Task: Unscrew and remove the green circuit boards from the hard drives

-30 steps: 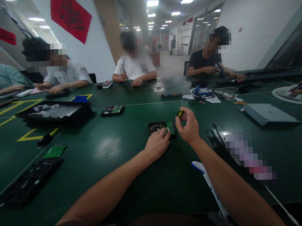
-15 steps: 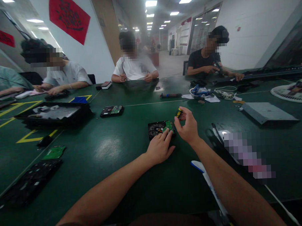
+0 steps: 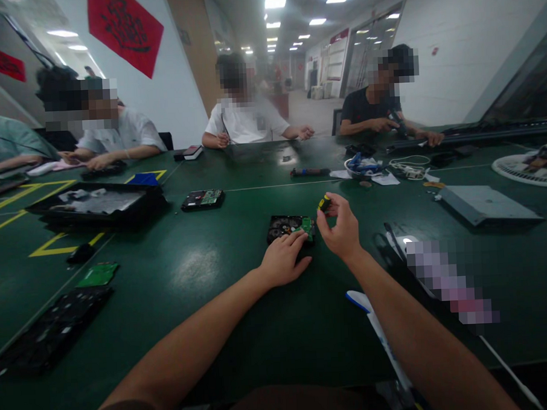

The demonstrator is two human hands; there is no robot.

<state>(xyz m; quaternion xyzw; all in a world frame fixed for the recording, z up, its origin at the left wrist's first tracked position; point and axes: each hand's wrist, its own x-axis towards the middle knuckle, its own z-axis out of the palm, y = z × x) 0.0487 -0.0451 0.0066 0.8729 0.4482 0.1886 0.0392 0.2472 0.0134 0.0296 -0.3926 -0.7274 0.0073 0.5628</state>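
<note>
A hard drive with a green circuit board lies on the table in front of me, its board side up. My left hand rests over its near edge, fingers stretched across the board and thumb apart. Just right of the drive, my right hand is raised, with thumb and fingers closed round a small black-and-yellow screwdriver handle. Its shaft and tip cannot be made out. Another hard drive lies farther off to the left.
At left are a black tray, a loose green circuit board and black panels. A grey metal box sits at right, near a phone-like object with a blurred screen. Several people work across the green table.
The hard drive has turned slightly under my left hand, which has shifted a little left. My right hand keeps nearly the same place. Across the table, a person's hand has moved right.
</note>
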